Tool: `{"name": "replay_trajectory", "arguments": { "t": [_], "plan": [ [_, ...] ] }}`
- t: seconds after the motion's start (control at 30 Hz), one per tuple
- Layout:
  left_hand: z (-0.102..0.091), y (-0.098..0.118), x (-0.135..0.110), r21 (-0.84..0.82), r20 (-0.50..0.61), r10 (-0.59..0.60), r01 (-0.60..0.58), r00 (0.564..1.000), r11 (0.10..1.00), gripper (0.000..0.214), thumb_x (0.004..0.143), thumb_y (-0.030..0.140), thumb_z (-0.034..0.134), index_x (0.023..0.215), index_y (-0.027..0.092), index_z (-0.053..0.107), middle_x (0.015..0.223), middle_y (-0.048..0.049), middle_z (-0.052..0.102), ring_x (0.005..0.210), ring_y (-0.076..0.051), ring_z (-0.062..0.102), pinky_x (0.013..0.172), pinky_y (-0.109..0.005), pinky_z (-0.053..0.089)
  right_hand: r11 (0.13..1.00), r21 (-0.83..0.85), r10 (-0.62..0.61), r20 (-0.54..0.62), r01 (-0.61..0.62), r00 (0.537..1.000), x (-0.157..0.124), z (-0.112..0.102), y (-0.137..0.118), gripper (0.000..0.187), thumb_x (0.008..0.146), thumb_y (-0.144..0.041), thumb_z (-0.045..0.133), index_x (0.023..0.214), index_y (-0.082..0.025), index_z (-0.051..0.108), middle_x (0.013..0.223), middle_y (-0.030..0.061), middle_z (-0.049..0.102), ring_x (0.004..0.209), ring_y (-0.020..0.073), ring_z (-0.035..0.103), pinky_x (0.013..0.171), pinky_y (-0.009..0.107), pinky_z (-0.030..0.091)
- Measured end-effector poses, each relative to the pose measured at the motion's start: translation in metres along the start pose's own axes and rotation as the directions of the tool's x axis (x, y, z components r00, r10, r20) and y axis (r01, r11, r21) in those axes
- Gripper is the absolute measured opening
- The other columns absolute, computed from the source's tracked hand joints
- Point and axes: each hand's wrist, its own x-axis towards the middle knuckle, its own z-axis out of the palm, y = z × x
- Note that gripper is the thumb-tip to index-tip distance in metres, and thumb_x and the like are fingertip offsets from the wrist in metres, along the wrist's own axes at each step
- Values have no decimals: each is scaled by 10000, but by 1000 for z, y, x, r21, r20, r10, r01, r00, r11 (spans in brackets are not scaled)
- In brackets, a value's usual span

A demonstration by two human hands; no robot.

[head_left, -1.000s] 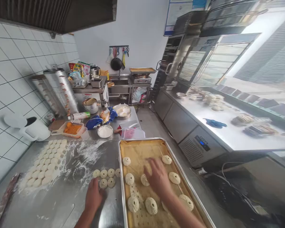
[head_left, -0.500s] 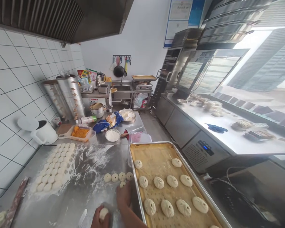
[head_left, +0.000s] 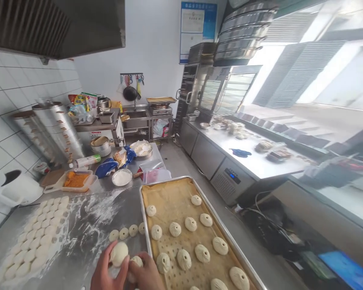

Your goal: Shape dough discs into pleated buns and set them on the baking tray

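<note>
Left hand [head_left: 104, 270] at the bottom edge of view, fingers curled up around a round dough ball [head_left: 119, 253], thumb and fingertips pinching its sides; ball held just above the floured steel table [head_left: 87, 225]. Right hand [head_left: 147, 276] just beside it, fingers closed over a second dough piece [head_left: 136, 262], which is partly hidden under the knuckles; the two hands touch at the fingertips. Just beyond the hands, a short row of four small dough pieces [head_left: 127, 232] lies on the table, next to the left rim of the baking tray [head_left: 172, 197]. Tray lined with a perforated tan sheet and carries pleated buns [head_left: 190, 224] in loose rows, set apart from one another. Well to the left, a block of flattened dough rounds [head_left: 38, 237] in flour. Farther back: orange filling in a shallow container [head_left: 76, 180], a small bowl of flour [head_left: 122, 177], a white jug [head_left: 16, 188].
</note>
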Motion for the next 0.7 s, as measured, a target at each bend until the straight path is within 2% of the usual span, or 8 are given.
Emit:
{"name": "replay_trajectory", "arguments": {
  "t": [0.1, 0.2, 0.3, 0.37, 0.43, 0.53, 0.63, 0.7],
  "plan": [
    [52, 59, 40, 54, 220, 265, -283, 939, 958, 463, 923, 399, 639, 1364, 279, 565, 1370, -75, 661, 1283, -261, 631, 1095, -427, 530, 999, 37, -9, -14, 9, 1000, -20, -77, 8, 308, 735, -470, 607, 906, -227, 685, 754, 24, 706, 671, 240, 688, 497, 303, 499],
    [132, 99, 69, 47, 375, 340, -384, 862, 922, 436, 893, 224, 632, 1326, 244, 581, 1335, -76, 643, 1289, -229, 600, 1135, -391, 487, 998, -5, -67, -108, 66, 992, -29, -158, 17, 406, 716, -495, 585, 1013, -230, 664, 681, -14, 643, 623, 206, 615, 536, 299, 477],
    [204, 111, 85, 83, 447, 324, -400, 834, 913, 401, 856, 152, 674, 1250, 204, 624, 1227, -69, 662, 1193, -228, 626, 1075, -400, 514, 985, -120, -143, -200, 121, 969, -30, -226, 22, 450, 675, -401, 626, 1094, -237, 625, 655, -47, 608, 621, 196, 579, 599, 303, 449],
    [237, 109, 90, 123, 475, 295, -394, 829, 911, 348, 887, 187, 690, 1229, 179, 630, 1214, -72, 657, 1170, -237, 626, 1045, -446, 526, 968, -210, -185, -243, 135, 952, -27, -262, 23, 424, 686, -350, 627, 1098, -249, 622, 711, -36, 644, 643, 204, 592, 637, 313, 449],
    [256, 104, 91, 163, 489, 258, -378, 833, 911, 318, 926, 257, 693, 1227, 170, 630, 1236, -77, 649, 1175, -246, 619, 1034, -484, 527, 946, -295, -218, -269, 136, 938, -20, -289, 20, 411, 717, -317, 616, 1123, -253, 614, 796, -9, 691, 674, 220, 622, 663, 324, 462],
    [269, 98, 90, 204, 504, 208, -350, 838, 914, 334, 940, 301, 692, 1241, 171, 629, 1265, -83, 647, 1197, -254, 614, 1048, -504, 517, 900, -409, -275, -275, 147, 921, -3, -314, 10, 392, 776, -283, 601, 1166, -244, 606, 966, 47, 730, 830, 255, 692, 732, 332, 494],
    [265, 101, 89, 215, 505, 177, -322, 845, 922, 456, 877, 243, 725, 1312, 180, 605, 1327, -106, 642, 1266, -270, 598, 1112, -473, 480, 837, -513, -350, -236, 190, 906, 27, -321, -8, 376, 798, -221, 631, 1173, -234, 628, 1212, 99, 692, 1038, 261, 700, 868, 331, 510],
    [250, 107, 85, 214, 476, 165, -296, 864, 931, 567, 861, 227, 702, 1406, 201, 549, 1428, -122, 600, 1363, -279, 550, 1164, -431, 443, 785, -577, -401, -194, 226, 895, 53, -319, -23, 415, 796, -165, 667, 1207, -219, 634, 1314, 114, 647, 1122, 256, 677, 956, 343, 502]
  ]
}}
